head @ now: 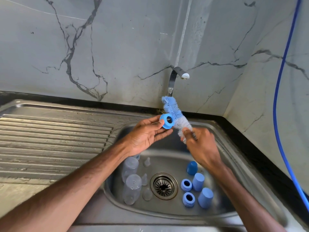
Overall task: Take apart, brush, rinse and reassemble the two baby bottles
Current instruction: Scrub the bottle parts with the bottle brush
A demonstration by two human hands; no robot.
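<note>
My left hand (147,136) pinches a blue ring (167,121) between thumb and fingertips. It holds it by the edge only, so the hole stays free and is turned toward me. My right hand (200,144) is closed round the brush (173,114) low down, just where the bristles end, I think for better control. The picture is a little blurred there. The bristles lie against the far side of the ring and do not pass through the hole. I hold both over the sink (167,158), in front of the tap (177,76), so that drips fall into the basin. No running water shows. Below, the other parts lie in groups. Two clear bottles (132,186) and clear teats (147,194) are left of the drain (163,185). Blue caps (198,181) and two more rings are right of it. I judge this is the brushing step; rinsing and reassembly are not yet done.
</note>
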